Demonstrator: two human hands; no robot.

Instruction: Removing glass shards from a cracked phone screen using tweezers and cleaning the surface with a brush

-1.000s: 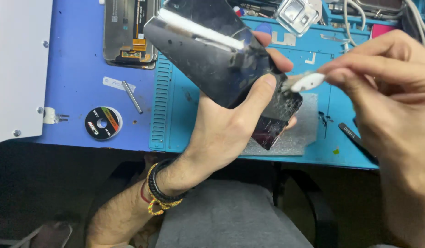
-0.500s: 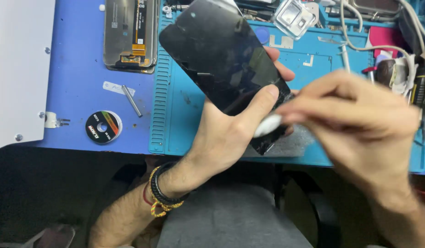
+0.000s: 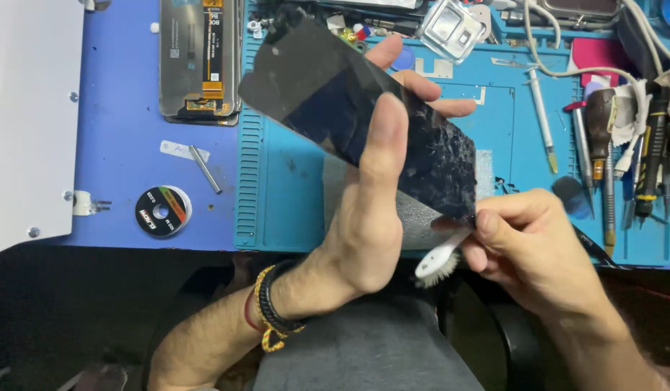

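Observation:
My left hand point(image 3: 371, 217) grips a black phone screen panel point(image 3: 328, 94), tilted above the teal work mat point(image 3: 277, 203); the thumb lies across its dark glass and the fingers wrap behind. The glass near the lower right corner looks cracked. My right hand point(image 3: 530, 246) holds a small white brush point(image 3: 436, 264) just under that corner, bristles pointing down. Woven bracelets sit on my left wrist.
Another phone display point(image 3: 201, 61) lies face down on the blue table top at upper left. A tape roll point(image 3: 163, 211) and a small metal pin point(image 3: 205, 169) lie near the front edge. Screwdrivers and tweezers point(image 3: 610, 152) crowd the mat's right side. A white panel point(image 3: 27, 123) stands at left.
The screen panel has turned so its dark glass faces up and my thumb now lies over it. My right hand with the brush dropped from the panel's right side to below its lower corner.

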